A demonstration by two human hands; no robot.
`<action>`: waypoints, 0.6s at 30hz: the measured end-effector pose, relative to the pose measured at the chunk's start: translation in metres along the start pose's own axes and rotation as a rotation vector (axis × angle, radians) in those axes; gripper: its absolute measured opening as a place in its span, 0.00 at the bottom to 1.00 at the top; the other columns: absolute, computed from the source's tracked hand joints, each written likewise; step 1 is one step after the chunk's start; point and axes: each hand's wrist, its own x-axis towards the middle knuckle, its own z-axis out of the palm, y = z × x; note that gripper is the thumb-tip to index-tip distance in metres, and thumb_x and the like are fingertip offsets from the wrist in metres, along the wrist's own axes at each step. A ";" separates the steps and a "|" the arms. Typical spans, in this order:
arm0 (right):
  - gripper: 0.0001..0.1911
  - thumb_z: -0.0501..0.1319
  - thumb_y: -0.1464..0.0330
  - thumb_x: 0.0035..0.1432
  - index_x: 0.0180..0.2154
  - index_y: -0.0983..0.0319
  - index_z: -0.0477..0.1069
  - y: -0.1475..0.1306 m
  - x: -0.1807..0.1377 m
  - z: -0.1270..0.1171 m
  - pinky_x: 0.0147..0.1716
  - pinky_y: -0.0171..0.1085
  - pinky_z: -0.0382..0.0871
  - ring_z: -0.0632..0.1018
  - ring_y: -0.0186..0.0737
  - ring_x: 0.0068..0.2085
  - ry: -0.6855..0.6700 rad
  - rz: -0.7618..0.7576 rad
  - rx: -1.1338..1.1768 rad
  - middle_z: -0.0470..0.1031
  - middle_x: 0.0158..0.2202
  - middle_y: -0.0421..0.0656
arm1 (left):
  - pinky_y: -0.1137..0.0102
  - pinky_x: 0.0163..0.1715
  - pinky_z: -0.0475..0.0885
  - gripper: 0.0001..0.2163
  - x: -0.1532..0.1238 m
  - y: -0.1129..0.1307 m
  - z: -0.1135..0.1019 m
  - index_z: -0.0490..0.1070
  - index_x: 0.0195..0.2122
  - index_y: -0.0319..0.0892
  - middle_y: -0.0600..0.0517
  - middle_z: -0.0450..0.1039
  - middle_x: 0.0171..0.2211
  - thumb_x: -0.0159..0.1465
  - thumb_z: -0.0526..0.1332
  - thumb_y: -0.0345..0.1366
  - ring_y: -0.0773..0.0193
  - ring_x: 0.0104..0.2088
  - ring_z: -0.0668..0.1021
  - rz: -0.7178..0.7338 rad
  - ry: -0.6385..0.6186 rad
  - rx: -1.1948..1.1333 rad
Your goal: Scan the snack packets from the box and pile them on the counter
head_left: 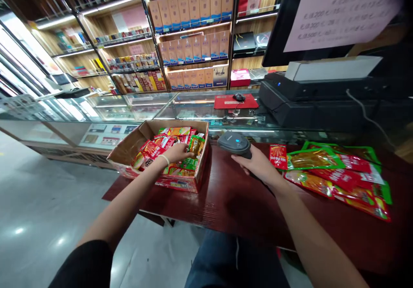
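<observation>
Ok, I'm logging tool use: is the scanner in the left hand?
No, the right hand grips the scanner, while the left hand is at the packets in the cardboard box.

Smooth plastic scanner [232,142], glossy plastic packets [318,159], cardboard box [125,148], shiny tabletop [222,193], glass counter [193,112]
</observation>
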 end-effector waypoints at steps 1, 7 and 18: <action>0.21 0.66 0.61 0.53 0.48 0.59 0.68 0.001 0.001 0.002 0.14 0.33 0.59 0.66 0.33 0.14 -0.002 0.004 -0.003 0.67 0.18 0.33 | 0.67 0.35 0.68 0.16 0.004 0.000 0.005 0.71 0.26 0.41 0.45 0.76 0.27 0.49 0.69 0.49 0.52 0.34 0.79 -0.011 -0.008 0.038; 0.22 0.66 0.60 0.53 0.48 0.59 0.67 0.011 0.000 0.004 0.13 0.32 0.58 0.65 0.33 0.14 0.002 0.040 0.003 0.66 0.16 0.32 | 0.68 0.27 0.66 0.19 0.010 -0.004 0.026 0.66 0.21 0.43 0.52 0.68 0.17 0.41 0.73 0.48 0.57 0.24 0.76 -0.108 0.019 -0.082; 0.18 0.66 0.57 0.51 0.40 0.59 0.66 0.017 -0.025 -0.023 0.13 0.32 0.57 0.65 0.32 0.14 0.077 0.068 0.015 0.65 0.16 0.32 | 0.70 0.36 0.68 0.10 -0.011 0.006 -0.004 0.69 0.33 0.41 0.54 0.71 0.29 0.56 0.60 0.42 0.63 0.32 0.73 0.020 0.341 -0.430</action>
